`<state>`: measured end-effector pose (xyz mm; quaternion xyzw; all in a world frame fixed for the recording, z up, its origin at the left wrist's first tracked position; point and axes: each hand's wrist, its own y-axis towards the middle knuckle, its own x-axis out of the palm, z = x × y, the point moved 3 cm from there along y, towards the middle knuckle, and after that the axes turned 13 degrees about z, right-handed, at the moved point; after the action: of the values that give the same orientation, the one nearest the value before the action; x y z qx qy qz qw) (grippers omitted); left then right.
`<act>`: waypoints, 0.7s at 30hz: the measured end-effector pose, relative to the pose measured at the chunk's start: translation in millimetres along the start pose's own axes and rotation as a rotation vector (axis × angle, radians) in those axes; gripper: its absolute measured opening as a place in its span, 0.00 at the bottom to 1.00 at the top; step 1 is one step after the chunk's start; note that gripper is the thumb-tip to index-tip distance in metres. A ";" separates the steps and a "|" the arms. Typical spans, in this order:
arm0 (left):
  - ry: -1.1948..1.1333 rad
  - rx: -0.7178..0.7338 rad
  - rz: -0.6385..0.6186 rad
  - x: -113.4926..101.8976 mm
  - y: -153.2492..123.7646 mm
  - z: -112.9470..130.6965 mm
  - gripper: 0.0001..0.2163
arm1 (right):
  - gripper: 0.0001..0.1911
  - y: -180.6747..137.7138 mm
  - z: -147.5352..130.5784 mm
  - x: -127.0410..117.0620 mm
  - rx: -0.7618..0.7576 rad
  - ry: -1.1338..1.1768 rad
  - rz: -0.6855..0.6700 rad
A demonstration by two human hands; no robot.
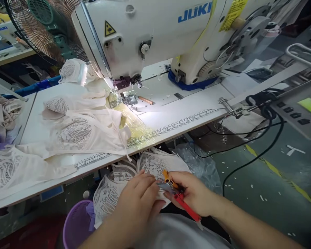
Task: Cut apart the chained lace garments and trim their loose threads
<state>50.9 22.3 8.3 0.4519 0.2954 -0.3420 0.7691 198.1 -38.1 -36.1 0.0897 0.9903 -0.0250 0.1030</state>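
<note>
Below the front edge of the desk (186, 126), the right hand (197, 195) held a pair of small snips (180, 199) with a red and orange handle, its grip closed around them and the blades pointing toward the left hand (138, 202). The left hand's grip was pinched shut on a piece of white lace fabric (111, 193) held over the lap, just beside the blades.

The chief risk was the closeness of blade and fingertips: a slip could have nicked a finger. The lace was open and fine, so the tips could also have caught a strand of the pattern and cut into it instead of a loose thread. Exactly where the blades met the cloth could not be made out, as the fingers seemed to cover that spot.

More lace pieces (80, 131) lay heaped on the desk near its front edge, left of the sewing machine (150, 34); one hung over the edge and could have slid off toward the purple bin (76, 226) below.
</note>
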 end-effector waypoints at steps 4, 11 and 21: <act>-0.184 -0.300 -0.196 18.8 3.9 -10.9 0.11 | 0.10 -2.2 -1.8 -0.1 0.009 0.026 0.009; -0.805 -1.126 -0.080 30.5 -22.9 -35.1 0.09 | 0.11 -3.6 3.6 -1.6 0.145 -0.005 0.037; -0.902 -1.327 0.047 26.1 -22.1 -33.9 0.14 | 0.15 -3.2 7.4 -7.6 0.070 -0.015 -0.072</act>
<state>43.9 38.0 -36.7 -0.2755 0.0882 -0.2285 0.9296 206.3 -43.1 -41.6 0.0574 0.9906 -0.0639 0.1064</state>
